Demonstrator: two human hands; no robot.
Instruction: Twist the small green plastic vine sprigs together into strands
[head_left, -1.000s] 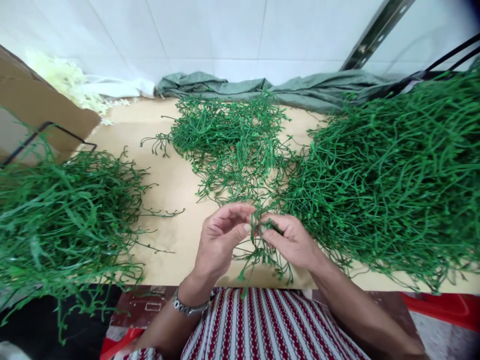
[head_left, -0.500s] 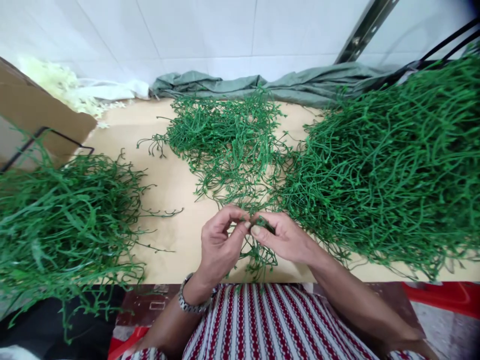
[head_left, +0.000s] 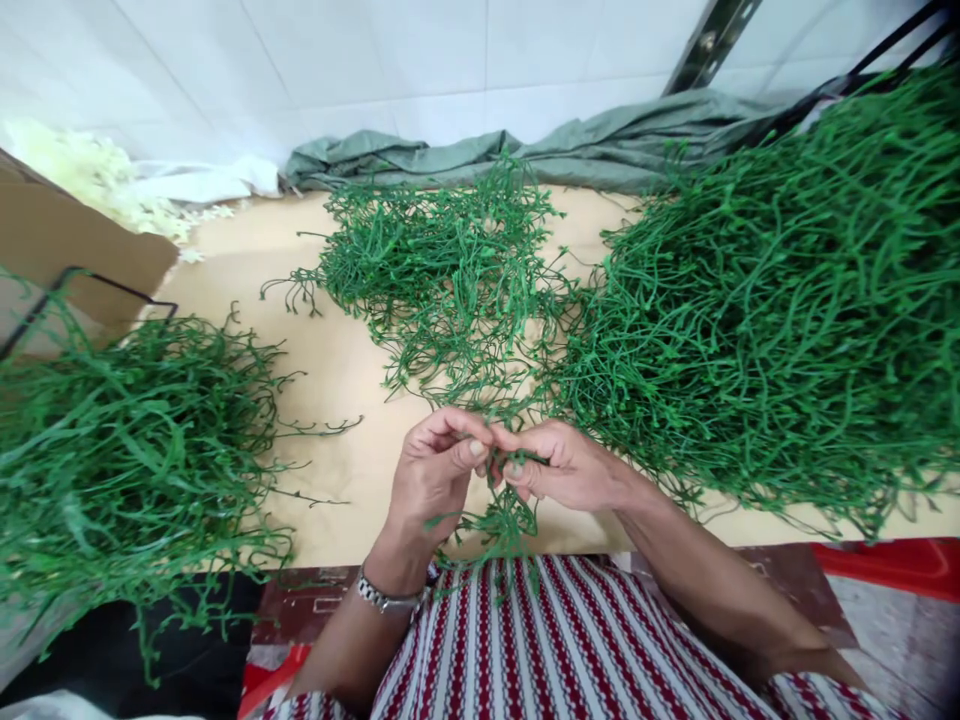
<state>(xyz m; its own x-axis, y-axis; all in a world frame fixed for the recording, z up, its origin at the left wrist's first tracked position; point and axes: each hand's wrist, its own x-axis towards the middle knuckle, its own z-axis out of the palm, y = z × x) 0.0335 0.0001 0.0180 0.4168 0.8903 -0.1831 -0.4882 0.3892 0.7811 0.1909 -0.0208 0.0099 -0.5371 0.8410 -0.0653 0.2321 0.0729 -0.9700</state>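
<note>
- Pale wall panels [head_left: 360,60] rise beyond the middle heap [head_left: 427,250] in the head view, with a dark metal strip [head_left: 709,45] standing against them, behind and to the right of that heap.
- Crumpled green cloth [head_left: 600,150] lies along the back of the desk [head_left: 330,370], just behind the middle heap.
- Pale yellow flowers [head_left: 75,165] and some white material [head_left: 202,178] sit behind and to the left of the middle heap; a cardboard box [head_left: 82,235] stands left of it, a bent black wire [head_left: 112,280] in front of the box.
- Left of the middle heap, and apart from it, spreads the left heap [head_left: 150,430] of green stems, some hanging over the desk's front edge.
- Right of the middle heap, and touching it, the larger right heap [head_left: 772,320] of green stems piles up.
- Directly in front of the middle heap, a small bunch of green stems [head_left: 502,525] is between the two hands, its branching ends drooping toward the striped shirt [head_left: 555,640].
- Left hand [head_left: 431,475], a metal watch [head_left: 386,597] on its wrist: thumb and forefinger are pinched narrow on the bunch's upper part.
- Right hand [head_left: 574,470]: fingers close round stems of the same bunch, their tips meeting the left hand's.
</note>
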